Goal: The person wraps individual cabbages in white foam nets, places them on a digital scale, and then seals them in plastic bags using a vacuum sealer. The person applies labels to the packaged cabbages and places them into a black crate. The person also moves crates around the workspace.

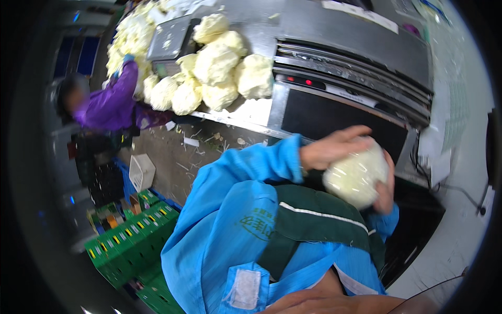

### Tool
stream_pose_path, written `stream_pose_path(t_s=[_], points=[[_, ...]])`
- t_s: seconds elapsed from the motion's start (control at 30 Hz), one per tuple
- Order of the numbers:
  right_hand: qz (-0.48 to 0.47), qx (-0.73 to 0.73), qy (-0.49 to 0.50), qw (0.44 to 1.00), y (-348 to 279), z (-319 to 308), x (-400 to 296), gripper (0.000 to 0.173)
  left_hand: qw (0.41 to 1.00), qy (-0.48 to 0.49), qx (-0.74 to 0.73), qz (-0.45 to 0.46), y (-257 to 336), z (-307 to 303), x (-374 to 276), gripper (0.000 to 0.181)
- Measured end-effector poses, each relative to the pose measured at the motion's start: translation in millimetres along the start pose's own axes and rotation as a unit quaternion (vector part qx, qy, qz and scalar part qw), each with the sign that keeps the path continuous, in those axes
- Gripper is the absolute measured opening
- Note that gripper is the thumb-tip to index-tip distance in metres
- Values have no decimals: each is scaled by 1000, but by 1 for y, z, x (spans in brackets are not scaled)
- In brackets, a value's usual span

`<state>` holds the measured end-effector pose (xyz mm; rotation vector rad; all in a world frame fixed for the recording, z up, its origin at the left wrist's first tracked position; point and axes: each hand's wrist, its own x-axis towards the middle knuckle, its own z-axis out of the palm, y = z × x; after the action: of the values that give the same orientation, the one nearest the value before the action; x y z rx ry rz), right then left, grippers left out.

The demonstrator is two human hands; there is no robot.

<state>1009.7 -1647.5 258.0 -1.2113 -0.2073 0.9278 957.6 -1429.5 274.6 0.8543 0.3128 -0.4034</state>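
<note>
Between both of my hands is a pale cabbage head [353, 172] in glossy clear film, held in front of my dark green apron [313, 216]. My left hand [339, 147] lies along its upper left side, fingers stretched over the top. Around its right side curls my right hand [386, 184], partly blurred and partly hidden behind the cabbage. Just beyond my hands is the black plate [337, 114] of a film-wrapping machine, with two red lights on its front panel [308, 82].
More cabbage heads [215, 64] are heaped on the steel table [255, 19], beside a grey crate [168, 37]. A person in purple [110, 98] reaches into the far pile. Green crates [133, 235] and a white basket [142, 172] stand at left. Scraps litter the floor [188, 153]. A cable [462, 190] runs at right.
</note>
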Motion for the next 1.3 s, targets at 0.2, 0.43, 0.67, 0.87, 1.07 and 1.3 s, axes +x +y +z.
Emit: stream_pose_path(t_s=[0.2,0.43,0.67,0.87,1.07,1.3], points=[[-78,66,204,974,-7,-72,-52,87,984,9,140,109,-21,19,19,47],[-46,-53,419,905,45,-194,-80,73,754,529,252,296,-37,-137,-30,40],[22,-191,526,829,99,-284,-83,59,411,700,527,251,37,-249,-142,106],[-32,-336,655,676,69,-294,-80,48,696,669,30,259,52,-326,-165,94],[-361,-485,593,532,-23,-163,-4,37,730,623,180,216,35,-369,-210,72],[-230,-337,249,878,22,286,240,25,452,864,56,213,24,-498,-386,77]])
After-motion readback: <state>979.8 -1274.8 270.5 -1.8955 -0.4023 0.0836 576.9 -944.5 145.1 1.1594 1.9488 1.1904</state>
